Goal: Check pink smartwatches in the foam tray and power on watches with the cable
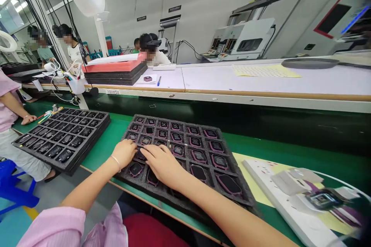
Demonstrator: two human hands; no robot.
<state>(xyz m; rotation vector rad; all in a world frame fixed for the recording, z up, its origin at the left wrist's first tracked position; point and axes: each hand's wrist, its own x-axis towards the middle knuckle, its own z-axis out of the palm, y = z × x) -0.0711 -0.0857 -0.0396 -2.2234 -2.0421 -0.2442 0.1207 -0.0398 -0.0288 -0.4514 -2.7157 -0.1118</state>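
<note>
The black foam tray (185, 154) lies flat on the green counter (261, 150), its square pockets holding rounded purple-rimmed watch cases (219, 161). The left hand (125, 153) and right hand (162, 163) rest palm-down on its near-left pockets, fingers loosely spread, gripping nothing. A second black tray (62, 137) of dark parts sits left.

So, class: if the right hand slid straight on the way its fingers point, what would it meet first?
The right hand points up-left across the black foam tray, so it would probably meet the left hand first, whose fingers lie just ahead; depth is hard to judge.
</note>
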